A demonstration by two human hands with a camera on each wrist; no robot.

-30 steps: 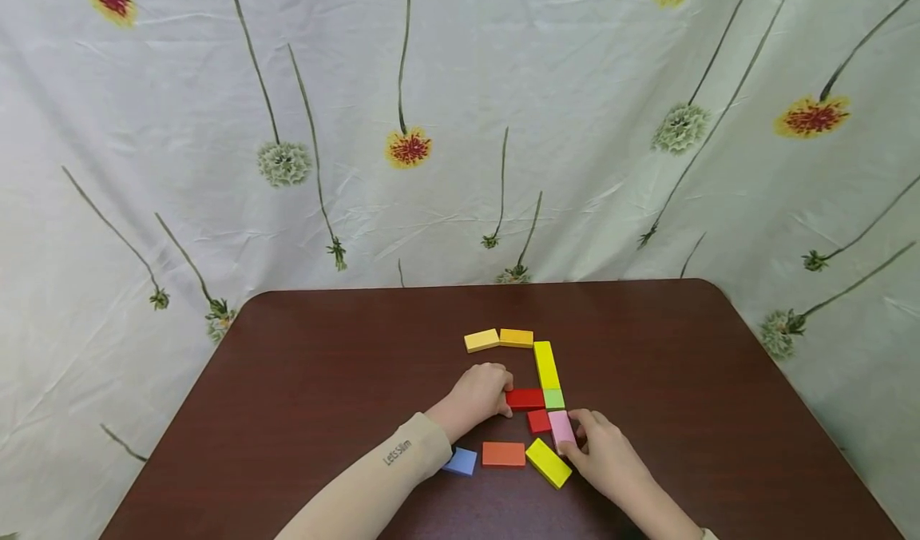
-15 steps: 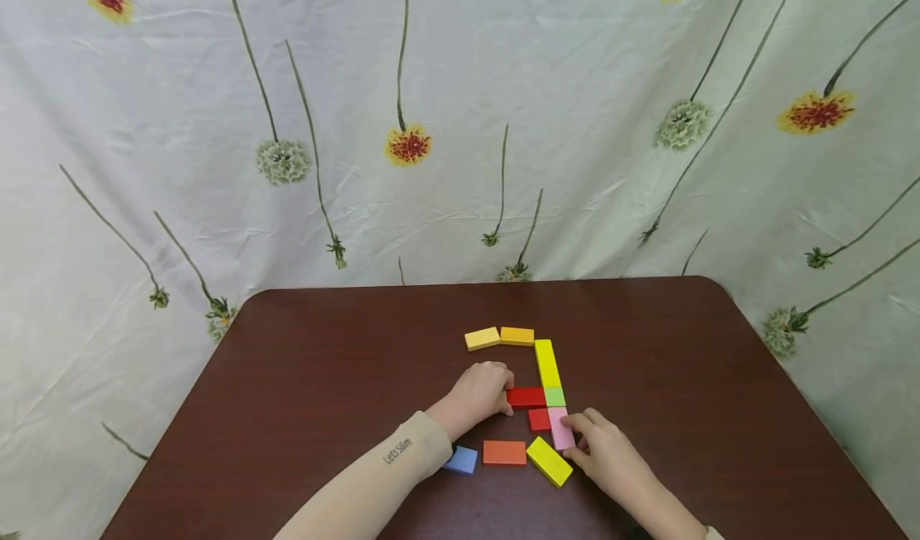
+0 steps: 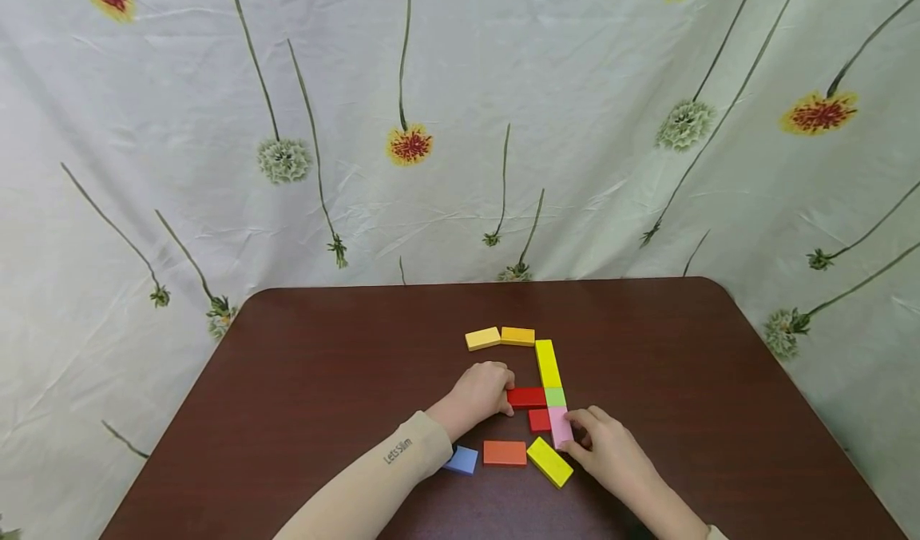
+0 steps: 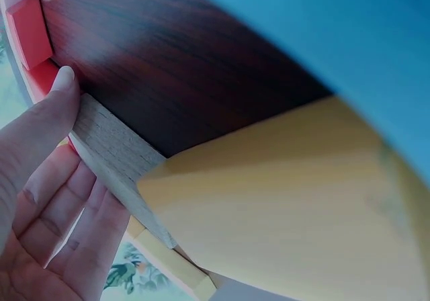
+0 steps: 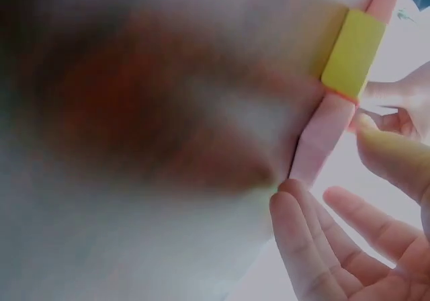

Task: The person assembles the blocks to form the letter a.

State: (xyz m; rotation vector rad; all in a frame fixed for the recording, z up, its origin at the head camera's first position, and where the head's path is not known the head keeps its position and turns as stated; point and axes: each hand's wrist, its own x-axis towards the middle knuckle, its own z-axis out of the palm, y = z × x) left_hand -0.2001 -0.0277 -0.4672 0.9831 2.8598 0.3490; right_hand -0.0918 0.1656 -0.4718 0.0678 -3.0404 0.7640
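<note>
My left hand [image 3: 480, 394] grips the left end of a long red block [image 3: 528, 399] lying flat on the table. In the left wrist view, a grey wooden block [image 4: 121, 143] lies between thumb and fingers, beside the red one; the hand hides it from the head view. With thumb and fingertips my right hand [image 3: 612, 454] holds the pink block [image 3: 559, 426] at its two ends. The pink block touches a small green block [image 3: 555, 397], which meets the long red block and an upright-running yellow block [image 3: 547, 363]. A small red block [image 3: 539, 420] sits left of the pink one.
Nearer me lie a slanted yellow block [image 3: 549, 462], an orange block [image 3: 505, 453] and a blue block [image 3: 462, 460], partly behind the left sleeve. Farther off are pale yellow [image 3: 482, 339] and amber [image 3: 517, 336] blocks. A flowered cloth [image 3: 460, 85] hangs behind the brown table [image 3: 345, 340].
The pink block has shifted slightly away from me, against the green block, with my right fingers adjusting on it. My left hand has stayed in place.
</note>
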